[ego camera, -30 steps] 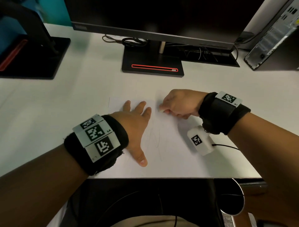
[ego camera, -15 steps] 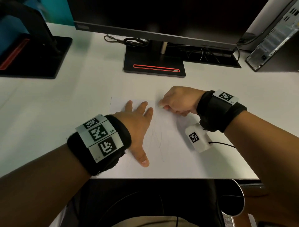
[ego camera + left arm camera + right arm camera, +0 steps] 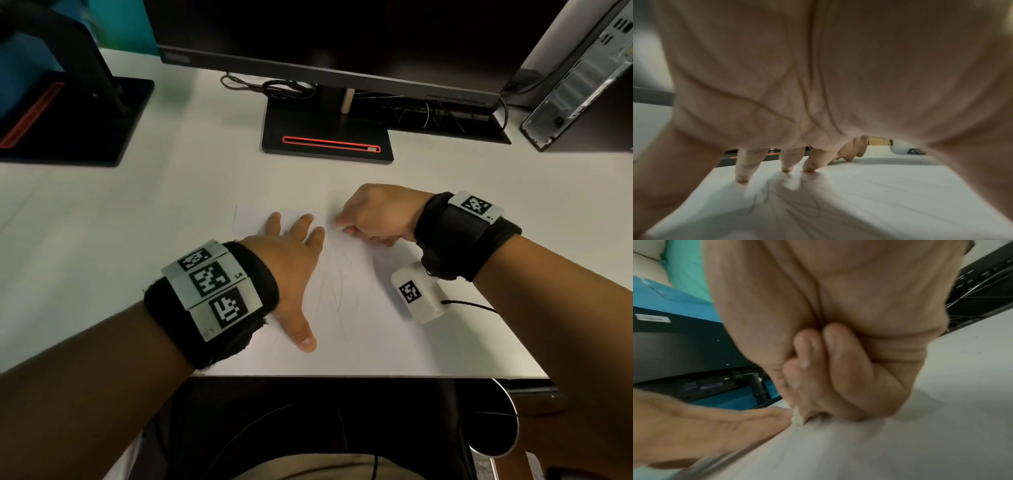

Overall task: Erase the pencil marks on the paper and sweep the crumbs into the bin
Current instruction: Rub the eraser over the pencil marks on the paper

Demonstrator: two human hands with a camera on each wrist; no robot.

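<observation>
A white sheet of paper [image 3: 370, 329] lies near the desk's front edge, with faint pencil marks [image 3: 337, 291] across its middle. My left hand [image 3: 291, 260] lies flat on the sheet with its fingers spread, pressing it down; in the left wrist view its fingertips [image 3: 742, 178] touch the paper [image 3: 879, 203] beside the pencil marks [image 3: 789, 204]. My right hand [image 3: 373, 216] pinches a small pale eraser [image 3: 336, 224] against the sheet's far part, just right of the left fingers. The right wrist view shows the eraser [image 3: 798, 419] held between thumb and curled fingers, its tip on the paper [image 3: 859, 451].
A monitor base [image 3: 327, 137] stands behind the paper, a second black stand [image 3: 78, 120] at the far left, and a computer tower [image 3: 582, 78] at the far right. A round metal bin rim [image 3: 507, 421] shows below the desk's front right corner.
The right hand with the eraser has shifted slightly away from me over the paper's far part. The left hand has stayed flat on the sheet.
</observation>
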